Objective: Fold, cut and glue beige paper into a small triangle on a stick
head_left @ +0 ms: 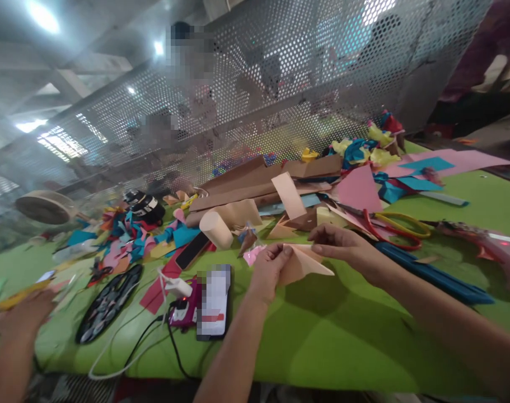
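Observation:
A folded piece of peach paper point(299, 265) is held above the green table, its pointed tip toward the right. My left hand point(270, 267) pinches its left side between thumb and fingers. At the upper right edge of the paper, my right hand point(338, 242) is closed with thumb and curled fingers against the fold. Just beyond the hands lie a pale peach strip point(289, 195), a roll of peach paper point(216, 229) and a small pink wrapped piece point(253, 256). Red-handled scissors point(389, 235) and a yellow-handled pair point(406, 225) rest near my right forearm.
A dark blue long tool point(435, 274) and a pink glue gun point(496, 246) lie right. Left are a phone point(215, 305), a purple power strip point(183, 310) with cables, a black tray point(107, 305) and another person's hand point(26, 310). A perforated metal screen point(255, 95) stands behind.

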### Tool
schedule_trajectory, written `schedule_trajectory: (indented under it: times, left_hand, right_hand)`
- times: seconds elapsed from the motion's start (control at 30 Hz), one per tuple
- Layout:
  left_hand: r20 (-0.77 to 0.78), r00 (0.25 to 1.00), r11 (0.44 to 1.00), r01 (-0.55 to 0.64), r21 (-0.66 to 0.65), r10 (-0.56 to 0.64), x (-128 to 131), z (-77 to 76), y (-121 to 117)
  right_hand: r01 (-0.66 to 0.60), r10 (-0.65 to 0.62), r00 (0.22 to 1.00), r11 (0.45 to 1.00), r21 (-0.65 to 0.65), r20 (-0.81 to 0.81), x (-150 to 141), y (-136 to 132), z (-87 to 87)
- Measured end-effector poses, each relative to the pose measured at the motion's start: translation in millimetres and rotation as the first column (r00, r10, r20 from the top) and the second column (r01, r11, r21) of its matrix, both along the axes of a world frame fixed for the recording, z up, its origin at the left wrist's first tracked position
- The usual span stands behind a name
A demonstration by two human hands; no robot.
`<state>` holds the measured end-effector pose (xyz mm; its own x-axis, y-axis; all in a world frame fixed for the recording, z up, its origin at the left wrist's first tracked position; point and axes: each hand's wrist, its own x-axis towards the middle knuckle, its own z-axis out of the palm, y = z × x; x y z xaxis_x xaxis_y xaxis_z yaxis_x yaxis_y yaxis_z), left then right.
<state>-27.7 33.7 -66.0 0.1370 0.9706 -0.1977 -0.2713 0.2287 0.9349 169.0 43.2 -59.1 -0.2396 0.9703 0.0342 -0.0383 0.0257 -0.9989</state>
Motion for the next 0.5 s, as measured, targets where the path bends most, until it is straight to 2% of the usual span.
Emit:
schedule_trajectory:
  times: [0.13,0.23,0.5]
  left_hand:
    - [-0.035,0.999,1.000,0.031,-0.003,-0.031,0.3,0.8,-0.7]
    - [-0.011,1.000,0.999,0.027,-0.018,-0.027,0.3,1.1,-0.1]
    - [0.104,0.995,0.994,0.016,-0.104,-0.006,3.0,-1.3,0.7]
  right_hand:
    - [-0.097,0.104,0.991,0.992,-0.083,0.089,1.0,1.9,-4.1]
    - [-0.132,0.145,0.985,0.982,-0.135,0.089,2.1,1.9,-4.0]
    - [-0.023,0.031,0.999,0.985,-0.172,0.042,-4.4,-2.8,3.4]
